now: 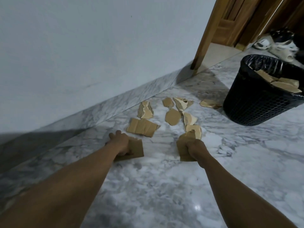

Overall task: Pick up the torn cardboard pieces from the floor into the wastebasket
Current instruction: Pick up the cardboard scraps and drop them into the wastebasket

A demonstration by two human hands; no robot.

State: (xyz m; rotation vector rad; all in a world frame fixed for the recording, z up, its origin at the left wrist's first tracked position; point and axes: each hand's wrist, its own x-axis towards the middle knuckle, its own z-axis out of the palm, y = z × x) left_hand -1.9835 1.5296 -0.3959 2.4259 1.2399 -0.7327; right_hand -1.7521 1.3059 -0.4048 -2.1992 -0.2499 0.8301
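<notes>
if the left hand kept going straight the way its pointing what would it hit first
Most likely the wide creased cardboard piece lying just beyond the left hand, which already grips a flat cardboard piece. Depth is hard to judge from one view.

Floor: grey-white veined marble floor [164,186] — glossy.
Scattered on it: torn cardboard pieces [143,127], clustered near the wall.
To their right: black mesh wastebasket [256,102] — one torn scrap [209,103] lies just beside it.
</notes>
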